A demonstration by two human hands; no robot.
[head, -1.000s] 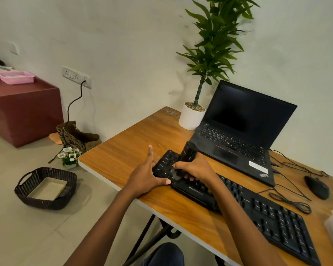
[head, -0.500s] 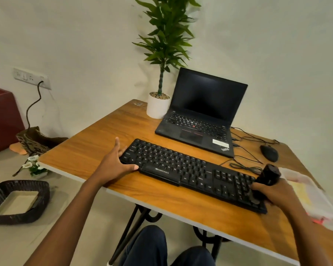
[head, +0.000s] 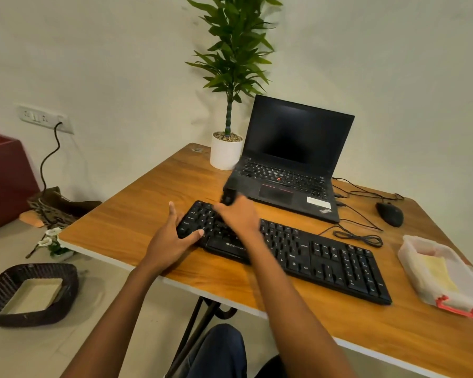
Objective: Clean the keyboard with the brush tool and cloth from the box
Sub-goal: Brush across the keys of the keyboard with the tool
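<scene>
A long black keyboard [head: 311, 255] lies across the wooden desk [head: 137, 214]. My left hand [head: 172, 238] rests flat on the keyboard's left end, fingers spread, thumb on the keys. My right hand [head: 238, 216] is closed around a black brush tool [head: 228, 195], whose top sticks up above my fist; its lower end is hidden against the keys at the keyboard's left part. A clear plastic box [head: 445, 279] with a red latch and a yellow cloth [head: 440, 274] inside stands at the desk's right edge.
An open black laptop [head: 290, 165] sits behind the keyboard, a potted plant [head: 227, 151] to its left. A black mouse [head: 389, 214] and loose cables [head: 358, 236] lie at the right rear. On the floor at left is a dark wicker basket [head: 30, 293].
My right hand with the brush tool swept from the keyboard's left end to its right end and is now back at the left. My left hand stayed on the left end.
</scene>
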